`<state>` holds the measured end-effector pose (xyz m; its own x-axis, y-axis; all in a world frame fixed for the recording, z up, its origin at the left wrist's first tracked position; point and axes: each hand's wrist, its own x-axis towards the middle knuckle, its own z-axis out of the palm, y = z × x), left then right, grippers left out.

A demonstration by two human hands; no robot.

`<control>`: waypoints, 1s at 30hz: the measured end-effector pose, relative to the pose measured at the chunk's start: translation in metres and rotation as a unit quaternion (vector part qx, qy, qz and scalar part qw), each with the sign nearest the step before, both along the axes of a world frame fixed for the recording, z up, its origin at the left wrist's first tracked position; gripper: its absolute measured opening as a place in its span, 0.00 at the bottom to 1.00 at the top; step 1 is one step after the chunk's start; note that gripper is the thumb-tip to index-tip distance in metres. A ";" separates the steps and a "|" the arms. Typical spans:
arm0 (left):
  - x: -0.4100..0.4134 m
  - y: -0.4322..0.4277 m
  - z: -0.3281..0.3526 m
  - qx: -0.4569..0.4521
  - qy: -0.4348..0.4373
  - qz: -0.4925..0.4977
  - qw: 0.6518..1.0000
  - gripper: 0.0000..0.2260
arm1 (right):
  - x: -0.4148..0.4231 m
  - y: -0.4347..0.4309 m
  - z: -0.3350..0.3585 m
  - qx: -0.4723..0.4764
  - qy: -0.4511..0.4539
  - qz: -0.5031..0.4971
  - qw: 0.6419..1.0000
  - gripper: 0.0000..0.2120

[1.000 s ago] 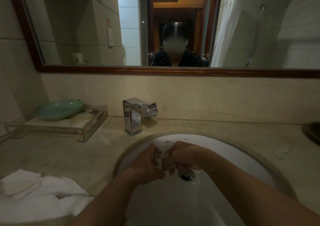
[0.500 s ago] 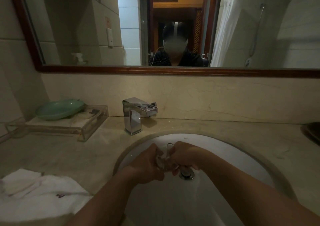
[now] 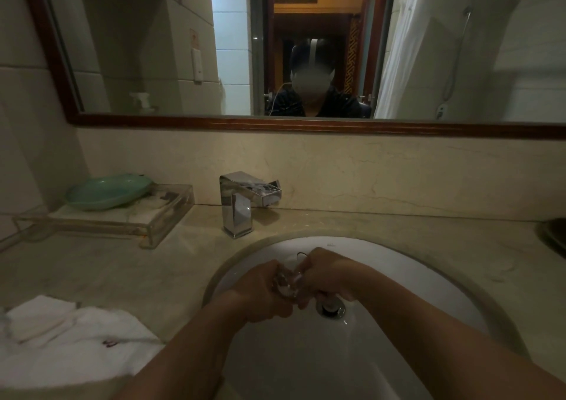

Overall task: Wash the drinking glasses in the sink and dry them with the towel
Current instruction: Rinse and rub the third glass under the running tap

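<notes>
The glass (image 3: 286,284) sits low over the sink (image 3: 398,280), just beside the drain (image 3: 330,307), clasped between both hands. The left hand (image 3: 260,295) curls its fingers round one side, and the right hand (image 3: 329,275) wraps the other, fingers pressed together. The tap (image 3: 242,203) stands behind. The towel (image 3: 76,347) lies crumpled on the counter (image 3: 107,271) to the left, well apart — farther back, a green dish (image 3: 107,191) rests on a clear tray (image 3: 153,225).
</notes>
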<state>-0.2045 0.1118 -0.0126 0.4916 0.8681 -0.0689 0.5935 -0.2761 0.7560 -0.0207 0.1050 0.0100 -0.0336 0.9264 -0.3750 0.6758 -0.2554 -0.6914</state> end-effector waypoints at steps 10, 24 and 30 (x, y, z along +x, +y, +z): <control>0.002 -0.007 0.006 0.039 0.064 -0.006 0.997 0.27 | 0.003 -0.002 -0.005 -0.102 0.019 0.011 0.995 0.08; 0.002 -0.007 0.009 -0.008 0.014 -0.032 0.999 0.14 | 0.005 -0.005 0.011 -0.053 0.024 0.019 0.998 0.10; 0.006 -0.010 0.009 0.055 0.031 0.027 0.998 0.24 | 0.016 -0.002 0.006 -0.136 0.106 0.008 0.985 0.08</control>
